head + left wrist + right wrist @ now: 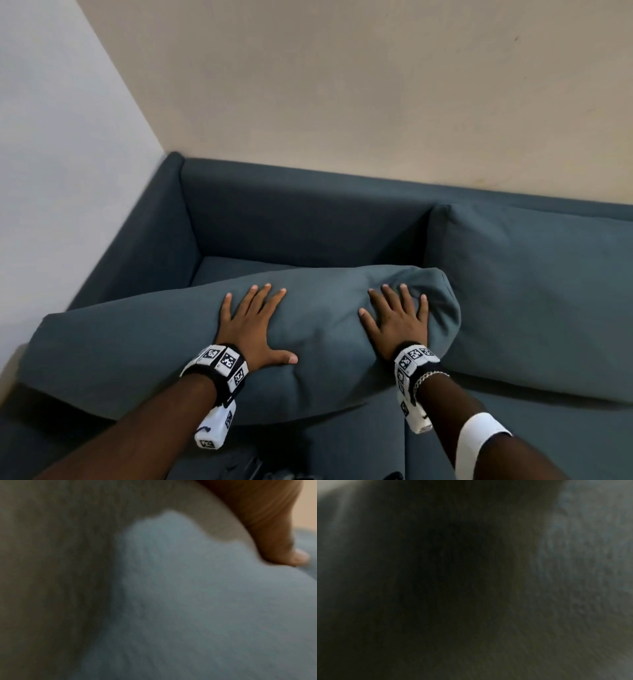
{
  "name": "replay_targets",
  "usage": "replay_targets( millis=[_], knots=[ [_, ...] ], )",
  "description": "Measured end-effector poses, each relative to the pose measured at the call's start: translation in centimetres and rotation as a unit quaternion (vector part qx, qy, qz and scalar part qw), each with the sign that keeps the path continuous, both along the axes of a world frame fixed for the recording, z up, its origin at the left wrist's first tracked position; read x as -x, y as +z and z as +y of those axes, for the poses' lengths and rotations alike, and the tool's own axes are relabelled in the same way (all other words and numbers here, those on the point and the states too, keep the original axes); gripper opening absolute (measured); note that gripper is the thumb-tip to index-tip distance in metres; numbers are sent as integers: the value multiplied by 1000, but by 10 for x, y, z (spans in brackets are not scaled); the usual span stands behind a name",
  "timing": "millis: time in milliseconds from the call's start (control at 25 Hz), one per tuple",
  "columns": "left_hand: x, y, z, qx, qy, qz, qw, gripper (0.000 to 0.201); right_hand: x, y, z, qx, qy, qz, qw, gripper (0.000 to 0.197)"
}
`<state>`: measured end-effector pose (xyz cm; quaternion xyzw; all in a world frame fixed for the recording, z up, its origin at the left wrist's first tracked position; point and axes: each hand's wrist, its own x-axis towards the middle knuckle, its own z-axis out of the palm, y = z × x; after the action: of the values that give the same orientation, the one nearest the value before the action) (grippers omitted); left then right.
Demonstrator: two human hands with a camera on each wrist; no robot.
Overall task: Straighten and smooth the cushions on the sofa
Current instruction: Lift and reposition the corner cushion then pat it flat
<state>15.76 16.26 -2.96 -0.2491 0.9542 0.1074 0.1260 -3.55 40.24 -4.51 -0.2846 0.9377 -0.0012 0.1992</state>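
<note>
The blue-grey sofa (pixel 308 219) fills the lower half of the head view, pushed into the corner where two walls meet at upper left. Along its backrest, at right of frame, one back cushion (pixel 534 291) stands propped upright, so that one looks dealt with or at least in its place.

The cushion you are working on, the loose cushion (pixel 154 346), lies slumped flat across the seat in the middle and lower left of the frame, its right end bunched and creased just beside the upright one. The gap behind it, at upper centre, is bare backrest; I judge that is where it belongs, so it probably lies forward only so you can press it flat before standing it up.

Your left hand (pixel 255 322) lies palm down near the cushion's middle, fingers spread and thumb splayed toward lower right. Your right hand (pixel 397 318) does the same over the wrinkled right end, fingers fanned. Neither grips fabric; both press to flatten.

The left wrist view shows your thumb (pixel 281 550) denting the cloth. The right wrist view is too dark to add anything.
</note>
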Motion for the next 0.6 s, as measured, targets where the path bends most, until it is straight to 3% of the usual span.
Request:
replay_targets(
  millis=[80,160,280,320,360,400,440,480,560,600],
  knots=[
    [6,2,1,10,11,3,1000,135,11,26,-7,31,-36,2,999,66],
    [6,4,-7,-4,23,9,1000,135,13,60,-15,162,-63,17,985,52],
    [-3,7,-16,-11,17,5,1000,136,-15,89,-11,416,-109,136,893,50],
    [-7,7,-14,-6,18,10,1000,136,-23,82,-13,408,-105,155,894,56],
    [-10,7,-11,-3,19,14,1000,136,-29,70,-15,332,-70,143,930,62],
    [-12,5,-5,-2,15,13,1000,137,-34,47,-17,207,-17,102,973,66],
    [-14,3,2,-3,5,6,1000,137,-37,24,-17,76,26,38,996,68],
    [-16,0,9,1,-4,-2,1000,137,-36,9,-16,-12,50,-5,999,70],
    [-18,-3,15,20,-6,-7,1000,135,-28,17,-20,-41,38,-35,998,70],
    [-19,-3,15,23,1,-2,1000,135,-26,30,-21,4,21,-39,999,67]
  ],
)
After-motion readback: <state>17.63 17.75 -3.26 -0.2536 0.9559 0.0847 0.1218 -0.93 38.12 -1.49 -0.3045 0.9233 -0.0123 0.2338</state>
